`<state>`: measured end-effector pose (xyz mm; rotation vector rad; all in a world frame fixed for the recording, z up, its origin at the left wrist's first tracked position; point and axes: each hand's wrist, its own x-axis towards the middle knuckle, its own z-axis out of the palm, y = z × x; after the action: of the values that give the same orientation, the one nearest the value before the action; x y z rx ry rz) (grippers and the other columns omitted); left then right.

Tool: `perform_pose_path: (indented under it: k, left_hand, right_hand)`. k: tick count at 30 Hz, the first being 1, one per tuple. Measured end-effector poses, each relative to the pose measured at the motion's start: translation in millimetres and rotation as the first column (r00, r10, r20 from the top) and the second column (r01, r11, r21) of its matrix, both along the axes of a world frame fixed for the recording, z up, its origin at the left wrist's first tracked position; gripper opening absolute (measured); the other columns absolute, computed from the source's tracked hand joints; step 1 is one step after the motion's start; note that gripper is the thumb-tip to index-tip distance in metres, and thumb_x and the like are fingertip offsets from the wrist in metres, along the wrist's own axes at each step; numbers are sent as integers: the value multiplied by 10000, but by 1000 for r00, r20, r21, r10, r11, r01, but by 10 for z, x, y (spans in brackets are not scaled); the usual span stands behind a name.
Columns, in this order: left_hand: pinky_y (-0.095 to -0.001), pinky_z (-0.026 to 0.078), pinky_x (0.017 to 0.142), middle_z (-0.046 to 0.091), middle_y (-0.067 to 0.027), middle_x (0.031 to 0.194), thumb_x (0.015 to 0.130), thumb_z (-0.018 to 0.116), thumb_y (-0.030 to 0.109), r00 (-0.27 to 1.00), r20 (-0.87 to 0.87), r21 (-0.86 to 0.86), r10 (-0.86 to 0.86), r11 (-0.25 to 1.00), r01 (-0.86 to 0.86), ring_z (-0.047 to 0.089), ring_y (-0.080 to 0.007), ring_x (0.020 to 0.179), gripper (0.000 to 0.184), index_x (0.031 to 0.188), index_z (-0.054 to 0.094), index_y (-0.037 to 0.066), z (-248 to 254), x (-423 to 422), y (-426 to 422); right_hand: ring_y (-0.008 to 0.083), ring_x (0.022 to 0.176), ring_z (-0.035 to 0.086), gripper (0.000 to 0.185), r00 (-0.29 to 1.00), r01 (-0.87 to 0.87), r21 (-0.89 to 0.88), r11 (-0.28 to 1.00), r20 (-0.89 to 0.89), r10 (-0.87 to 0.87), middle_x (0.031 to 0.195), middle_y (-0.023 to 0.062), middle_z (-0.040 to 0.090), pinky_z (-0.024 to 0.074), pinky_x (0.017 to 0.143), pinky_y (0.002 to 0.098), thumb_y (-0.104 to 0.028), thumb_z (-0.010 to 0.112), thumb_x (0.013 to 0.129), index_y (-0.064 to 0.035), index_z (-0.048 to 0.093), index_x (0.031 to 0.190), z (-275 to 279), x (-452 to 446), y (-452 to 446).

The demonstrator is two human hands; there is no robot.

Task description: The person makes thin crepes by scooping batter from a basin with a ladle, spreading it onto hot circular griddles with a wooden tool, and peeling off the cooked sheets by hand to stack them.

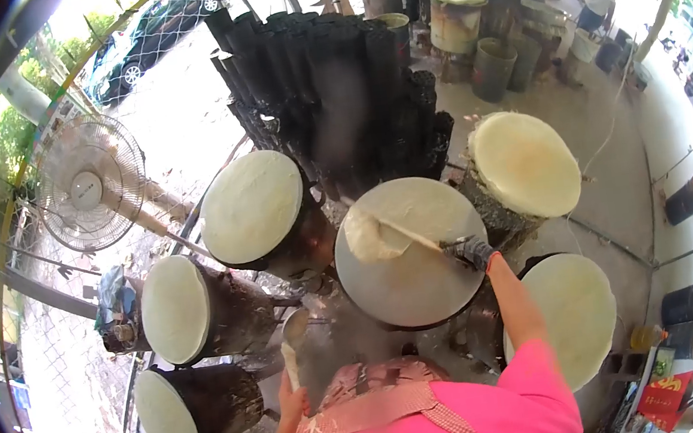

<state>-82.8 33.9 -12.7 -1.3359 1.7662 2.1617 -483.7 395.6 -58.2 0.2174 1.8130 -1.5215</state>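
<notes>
Right hand [470,253], right of centre, closed round a stick [412,234]; its long axis runs up-left to pale batter [369,236] on the central griddle [399,288]. Left hand [290,403], lower left, farther off, grips a ladle [295,330].

Yellow marks on the red packet [665,404] are illegible.

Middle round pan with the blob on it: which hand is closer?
The right. The right hand is over the right side of the middle round pan, gripping a stick; the left hand is off it, down to the left, holding a ladle.
</notes>
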Motion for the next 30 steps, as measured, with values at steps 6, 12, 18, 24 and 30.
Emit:
perform_pose_path:
  k: [6, 12, 18, 24, 30]
  left_hand:
    - [-265, 288, 295, 374, -29, 531, 691, 441, -41, 994, 59, 39, 87, 995, -90, 335, -112, 344, 728, 1321, 223, 252, 2, 76, 41]
    - [-251, 294, 309, 375, -23, 533, 689, 445, -43, 993, 78, -23, 88, 996, -86, 341, -103, 356, 734, 1327, 204, 232, -100, 307, 29]
    - [-255, 292, 311, 356, -12, 516, 710, 446, -44, 986, 107, 39, 131, 990, -136, 335, -104, 353, 721, 1328, 183, 219, -147, 423, 110]
    - [-256, 286, 297, 342, -18, 495, 708, 422, -39, 978, 168, -5, 124, 992, -125, 333, -109, 342, 722, 1332, 162, 214, 89, 373, 155]
    - [-264, 298, 294, 362, -23, 501, 698, 422, -43, 993, 101, -36, 56, 998, -53, 346, -116, 335, 717, 1332, 178, 191, -73, 746, -166]
  right_hand:
    - [63, 706, 503, 204, 868, -440, -101, 892, -305, 393, 865, -4, 593, 437, 601, 208, -179, 580, 787, -104, 619, 972, -507, 159, 469]
    - [129, 544, 511, 192, 951, -242, 269, 932, -124, 282, 722, 31, 585, 417, 471, 290, -174, 581, 760, -70, 624, 916, 650, -389, -447]
    - [124, 507, 470, 130, 880, -437, 151, 887, -136, 456, 635, 31, 545, 392, 444, 292, -174, 569, 769, -52, 614, 783, -124, -77, 153]
    - [102, 503, 472, 148, 891, -363, 167, 917, -226, 394, 618, 11, 546, 378, 430, 275, -194, 608, 730, -65, 641, 796, 259, -307, -124]
    - [138, 466, 447, 119, 690, -628, 316, 711, -194, 697, 592, 34, 511, 380, 412, 300, -209, 572, 724, -93, 593, 742, -490, -243, 261]
